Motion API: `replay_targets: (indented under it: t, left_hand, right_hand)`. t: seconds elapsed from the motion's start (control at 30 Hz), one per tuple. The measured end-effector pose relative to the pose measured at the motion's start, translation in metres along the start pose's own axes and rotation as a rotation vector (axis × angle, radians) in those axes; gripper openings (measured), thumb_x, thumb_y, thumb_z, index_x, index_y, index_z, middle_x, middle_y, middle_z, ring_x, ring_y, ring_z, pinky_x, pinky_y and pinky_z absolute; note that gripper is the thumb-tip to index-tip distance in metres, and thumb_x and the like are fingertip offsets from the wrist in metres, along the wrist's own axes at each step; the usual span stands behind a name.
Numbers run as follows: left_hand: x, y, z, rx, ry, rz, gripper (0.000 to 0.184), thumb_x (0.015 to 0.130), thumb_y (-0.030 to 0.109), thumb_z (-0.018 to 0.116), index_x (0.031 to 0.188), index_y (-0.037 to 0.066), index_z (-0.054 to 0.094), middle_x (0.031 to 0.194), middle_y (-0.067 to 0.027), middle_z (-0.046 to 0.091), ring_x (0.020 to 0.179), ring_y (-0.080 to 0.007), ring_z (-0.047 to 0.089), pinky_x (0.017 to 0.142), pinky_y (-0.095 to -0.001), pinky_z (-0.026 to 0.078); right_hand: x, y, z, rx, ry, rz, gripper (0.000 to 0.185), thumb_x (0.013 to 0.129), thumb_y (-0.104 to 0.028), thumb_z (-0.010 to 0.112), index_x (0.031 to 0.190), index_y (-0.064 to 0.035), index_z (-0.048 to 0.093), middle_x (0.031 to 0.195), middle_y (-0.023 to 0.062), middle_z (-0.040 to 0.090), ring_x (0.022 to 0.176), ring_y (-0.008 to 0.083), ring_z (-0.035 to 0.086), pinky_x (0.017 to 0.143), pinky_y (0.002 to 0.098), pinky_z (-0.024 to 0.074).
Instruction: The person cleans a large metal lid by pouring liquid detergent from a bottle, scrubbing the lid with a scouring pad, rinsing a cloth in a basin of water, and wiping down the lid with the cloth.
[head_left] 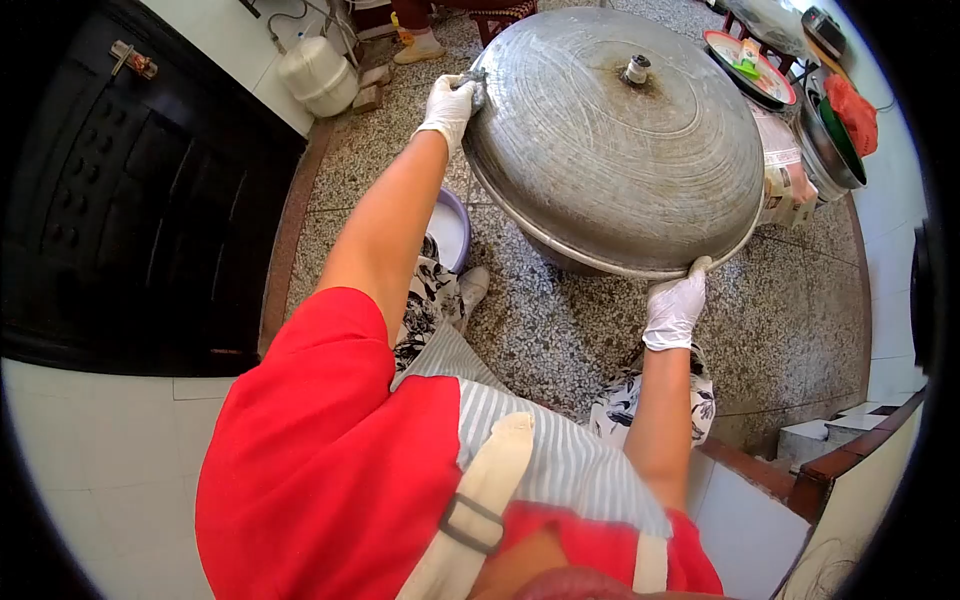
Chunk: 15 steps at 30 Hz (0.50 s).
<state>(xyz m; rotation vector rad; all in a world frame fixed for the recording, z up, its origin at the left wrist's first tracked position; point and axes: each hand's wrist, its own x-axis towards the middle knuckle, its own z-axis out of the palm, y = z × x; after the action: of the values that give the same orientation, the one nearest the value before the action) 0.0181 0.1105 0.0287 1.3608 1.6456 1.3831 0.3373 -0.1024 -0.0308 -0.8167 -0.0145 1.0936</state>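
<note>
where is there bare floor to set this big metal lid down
The widest bare floor is at the right, bordered by the metal lid, printed paper and steps, probably the best spot. A narrower strip runs between the black door and purple basin. The upper right is crowded with the red-rimmed tray and red mesh bag.

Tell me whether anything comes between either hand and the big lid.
At the left hand, a grey wad appears pressed against the lid's rim. At the right hand, nothing visible but its glove.
</note>
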Motion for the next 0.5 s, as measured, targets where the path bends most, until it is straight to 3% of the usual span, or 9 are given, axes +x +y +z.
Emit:
replay_targets:
  t: [0.07, 0.13, 0.17, 0.23, 0.27, 0.3, 0.43, 0.5]
  left_hand:
    - [-0.014, 0.003, 0.007, -0.277, -0.015, -0.025, 0.026, 0.09, 0.014, 0.061, 0.107, -0.005, 0.057, 0.094, -0.0132, 0.066, 0.08, -0.0189, 0.062, 0.072, -0.0331, 0.051]
    - [-0.07, 0.007, 0.004, 0.06, 0.111, 0.233, 0.025, 0.089, 0.014, 0.061, 0.105, -0.004, 0.059, 0.104, -0.018, 0.059, 0.096, -0.0263, 0.057, 0.085, -0.0392, 0.047]
    - [-0.103, 0.009, 0.002, 0.113, 0.071, 0.263, 0.023, 0.089, 0.014, 0.062, 0.104, -0.002, 0.058, 0.105, -0.0187, 0.055, 0.099, -0.0289, 0.053, 0.089, -0.0411, 0.043]
    - [-0.153, -0.033, 0.012, 0.103, 0.033, 0.511, 0.024, 0.087, 0.007, 0.064, 0.106, 0.0, 0.05, 0.106, -0.0164, 0.049, 0.097, -0.0268, 0.052, 0.088, -0.041, 0.042]
    - [-0.181, -0.019, 0.009, 0.142, -0.021, 0.447, 0.026, 0.088, 0.005, 0.063, 0.108, 0.001, 0.048, 0.107, -0.0142, 0.047, 0.099, -0.0244, 0.05, 0.09, -0.04, 0.041]
    - [-0.185, -0.026, 0.018, -0.049, -0.014, 0.411, 0.024, 0.09, 0.001, 0.059, 0.108, 0.001, 0.044, 0.099, -0.0131, 0.051, 0.088, -0.021, 0.055, 0.079, -0.0358, 0.047]
    - [-0.139, 0.018, 0.002, -0.291, -0.188, 0.142, 0.016, 0.093, -0.002, 0.053, 0.104, -0.002, 0.043, 0.077, -0.0096, 0.058, 0.058, -0.0143, 0.057, 0.051, -0.028, 0.048]
    - [-0.089, 0.027, -0.007, -0.314, -0.206, 0.008, 0.013, 0.092, 0.001, 0.053, 0.104, -0.005, 0.056, 0.085, -0.0132, 0.063, 0.065, -0.0146, 0.06, 0.058, -0.0283, 0.051]
  right_hand:
    - [0.006, 0.001, -0.006, 0.036, -0.003, 0.011, 0.056, 0.101, -0.038, 0.046, 0.141, 0.0002, 0.037, 0.148, 0.0126, 0.04, 0.132, 0.0267, 0.04, 0.114, 0.042, 0.0287]
    - [0.006, 0.0, 0.0, 0.08, -0.006, 0.018, 0.053, 0.102, -0.036, 0.045, 0.14, 0.0006, 0.039, 0.147, 0.0122, 0.04, 0.132, 0.0267, 0.04, 0.115, 0.0418, 0.0292]
    - [-0.002, -0.004, 0.008, 0.074, 0.001, 0.011, 0.054, 0.102, -0.036, 0.045, 0.14, 0.0009, 0.038, 0.147, 0.0124, 0.04, 0.132, 0.0269, 0.04, 0.115, 0.0418, 0.0292]
    - [-0.007, -0.006, 0.01, 0.057, 0.011, 0.006, 0.055, 0.102, -0.037, 0.044, 0.141, 0.0012, 0.038, 0.147, 0.0125, 0.04, 0.132, 0.0271, 0.04, 0.115, 0.0417, 0.0291]
    - [-0.006, -0.007, 0.009, 0.022, 0.01, 0.008, 0.057, 0.102, -0.039, 0.045, 0.142, 0.0006, 0.035, 0.149, 0.0133, 0.037, 0.134, 0.0274, 0.038, 0.115, 0.0419, 0.0285]
    - [-0.003, -0.008, 0.009, -0.009, 0.006, 0.005, 0.06, 0.101, -0.04, 0.045, 0.144, -0.0001, 0.033, 0.151, 0.014, 0.034, 0.135, 0.0277, 0.036, 0.115, 0.0421, 0.0278]
    - [0.008, -0.001, -0.006, 0.015, -0.086, 0.028, 0.061, 0.101, -0.041, 0.044, 0.145, -0.0002, 0.032, 0.151, 0.014, 0.033, 0.135, 0.0274, 0.035, 0.115, 0.0422, 0.0263]
    - [0.0, -0.003, 0.001, 0.027, -0.049, 0.042, 0.06, 0.102, -0.04, 0.044, 0.144, 0.0001, 0.032, 0.151, 0.0137, 0.033, 0.135, 0.0274, 0.036, 0.116, 0.0415, 0.0256]
